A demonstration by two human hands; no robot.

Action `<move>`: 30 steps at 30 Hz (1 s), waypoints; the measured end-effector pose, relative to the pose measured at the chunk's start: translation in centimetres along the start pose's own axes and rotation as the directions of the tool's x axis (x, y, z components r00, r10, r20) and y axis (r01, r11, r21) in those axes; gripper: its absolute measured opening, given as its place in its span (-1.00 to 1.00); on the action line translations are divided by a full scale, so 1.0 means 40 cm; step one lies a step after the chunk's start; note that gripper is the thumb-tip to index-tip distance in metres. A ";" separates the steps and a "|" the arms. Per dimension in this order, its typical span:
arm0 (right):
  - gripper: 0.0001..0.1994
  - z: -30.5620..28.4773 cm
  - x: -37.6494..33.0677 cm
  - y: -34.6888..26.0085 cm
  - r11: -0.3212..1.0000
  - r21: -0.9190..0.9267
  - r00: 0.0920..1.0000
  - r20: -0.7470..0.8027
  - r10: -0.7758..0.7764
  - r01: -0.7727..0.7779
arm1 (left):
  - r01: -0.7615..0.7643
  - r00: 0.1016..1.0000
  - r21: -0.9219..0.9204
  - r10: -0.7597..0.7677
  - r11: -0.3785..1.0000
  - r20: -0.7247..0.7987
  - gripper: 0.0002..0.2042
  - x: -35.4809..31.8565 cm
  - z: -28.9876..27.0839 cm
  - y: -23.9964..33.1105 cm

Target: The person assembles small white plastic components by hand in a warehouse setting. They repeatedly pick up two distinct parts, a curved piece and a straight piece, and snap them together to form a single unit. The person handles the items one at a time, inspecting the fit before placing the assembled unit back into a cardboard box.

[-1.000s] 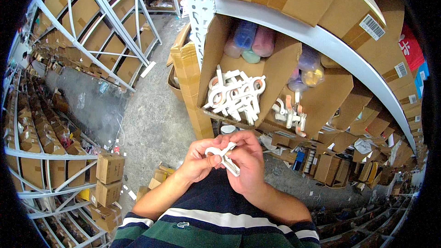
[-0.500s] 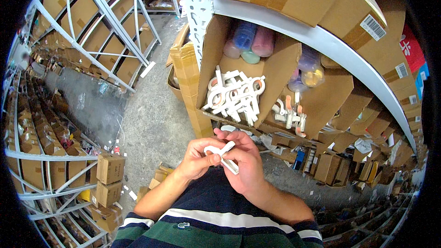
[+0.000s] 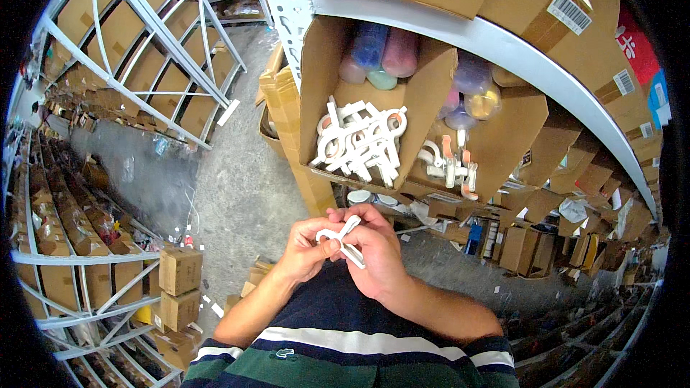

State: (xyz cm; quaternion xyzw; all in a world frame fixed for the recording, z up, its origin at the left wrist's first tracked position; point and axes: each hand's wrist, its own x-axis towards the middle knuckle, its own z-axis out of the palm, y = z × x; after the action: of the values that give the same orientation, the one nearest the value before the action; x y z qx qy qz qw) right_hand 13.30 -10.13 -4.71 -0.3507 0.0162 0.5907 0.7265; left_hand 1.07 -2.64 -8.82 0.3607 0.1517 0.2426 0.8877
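In front of my torso, both hands hold one white plastic clip [image 3: 349, 227] with crossing arms. My left hand [image 3: 305, 250] pinches its left side between thumb and fingers. The fingers of my right hand [image 3: 376, 253] are closed around its right side and hide part of it. Just beyond my hands, an open cardboard box [image 3: 428, 75] on a shelf holds a pile of similar white clips [image 3: 359, 142], some with orange-pink inner pads. Blue, pink and green wrapped bundles [image 3: 370, 50] lie at the back of that box.
To the right, a second open box [image 3: 503, 126] contains a few white-and-orange clips [image 3: 451, 164] and purple and yellow bundles [image 3: 471, 90]. A white metal shelf beam [image 3: 474, 29] curves above the boxes. Racks of cartons [image 3: 172, 50] stand left, across the grey concrete floor [image 3: 244, 165]. Stacked cartons [image 3: 180, 271] stand lower left.
The view has shifted slightly, so the shelf boxes appear a little further left and lower. Both hands keep hold of the clip, in almost the same pose.
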 end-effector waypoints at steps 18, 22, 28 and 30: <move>-0.72 -0.037 0.004 0.078 0.966 -0.086 0.960 -0.164 0.229 -0.245 | -0.117 0.969 0.917 0.248 0.381 0.021 -0.78 0.001 0.034 0.061; -0.72 -0.037 -0.002 0.069 0.954 -0.161 0.966 -0.103 0.238 -0.252 | -0.085 0.973 0.945 0.229 0.314 0.011 -0.83 -0.008 0.047 0.062; -0.76 -0.015 0.004 0.032 0.930 -0.357 0.988 0.084 0.127 -0.090 | -0.177 0.942 0.956 0.323 0.236 0.095 -0.86 0.019 0.072 0.099; -0.77 -0.022 0.012 0.016 0.890 -0.453 0.977 0.162 0.137 -0.049 | -0.217 0.931 0.952 0.340 0.217 0.135 -0.87 0.028 0.087 0.117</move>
State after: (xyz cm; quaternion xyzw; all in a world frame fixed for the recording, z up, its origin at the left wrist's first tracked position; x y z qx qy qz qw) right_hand 13.23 -10.14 -5.91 -0.4490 -0.1724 0.6435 0.5954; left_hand 2.05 -1.09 -3.16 0.8278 0.2442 0.2751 0.4236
